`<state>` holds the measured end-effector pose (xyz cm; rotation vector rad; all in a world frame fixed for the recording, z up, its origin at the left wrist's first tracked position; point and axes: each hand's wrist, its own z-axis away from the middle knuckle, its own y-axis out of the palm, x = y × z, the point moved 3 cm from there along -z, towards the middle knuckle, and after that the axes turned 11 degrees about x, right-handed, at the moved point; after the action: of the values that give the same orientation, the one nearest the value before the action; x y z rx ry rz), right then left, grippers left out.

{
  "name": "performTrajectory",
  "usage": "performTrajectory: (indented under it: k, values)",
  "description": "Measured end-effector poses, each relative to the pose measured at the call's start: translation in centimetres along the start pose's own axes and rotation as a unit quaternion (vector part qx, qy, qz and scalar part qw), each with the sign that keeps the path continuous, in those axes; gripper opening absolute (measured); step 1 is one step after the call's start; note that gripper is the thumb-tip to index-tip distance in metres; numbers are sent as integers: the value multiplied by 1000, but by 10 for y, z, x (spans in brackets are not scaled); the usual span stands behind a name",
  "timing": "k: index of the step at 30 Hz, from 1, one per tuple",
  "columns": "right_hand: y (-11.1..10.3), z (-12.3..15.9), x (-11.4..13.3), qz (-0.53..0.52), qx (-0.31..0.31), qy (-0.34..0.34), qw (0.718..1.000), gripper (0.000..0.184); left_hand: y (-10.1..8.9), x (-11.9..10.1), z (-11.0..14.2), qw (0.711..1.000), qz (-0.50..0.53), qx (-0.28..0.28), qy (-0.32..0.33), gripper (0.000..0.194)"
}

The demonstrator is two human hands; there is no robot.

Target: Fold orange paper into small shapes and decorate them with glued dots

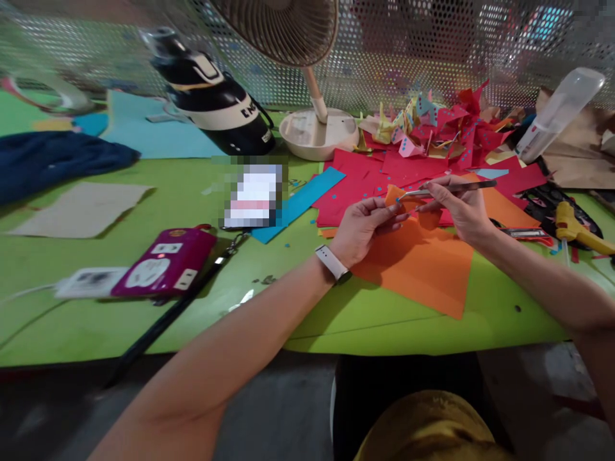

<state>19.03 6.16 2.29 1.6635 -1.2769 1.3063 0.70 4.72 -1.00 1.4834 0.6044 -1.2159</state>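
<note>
My left hand pinches a small folded piece of orange paper between thumb and fingers. In my right hand is a pair of tweezers, held like a pen, its silver tip against the orange piece. A tiny blue dot shows at that tip; whether the tweezers grip it I cannot tell. Beneath both hands lies a larger orange paper sheet, partly over red paper sheets sprinkled with small blue dots.
Behind the hands is a pile of folded paper shapes. A fan, a bottle, a blurred phone and a purple power bank stand or lie leftward. Rightward are a yellow glue gun, a cutter and a clear bottle.
</note>
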Motion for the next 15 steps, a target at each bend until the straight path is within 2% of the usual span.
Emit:
performTrajectory:
  k: [8, 15]
  values:
    - [-3, -1, 1, 6, -19, -1, 1000, 43, 2, 1, 2, 1000, 2, 4, 4, 23]
    - [-1, 0, 2, 10, -20, -1, 1000, 41, 4, -1, 4, 1000, 17, 10, 17, 32]
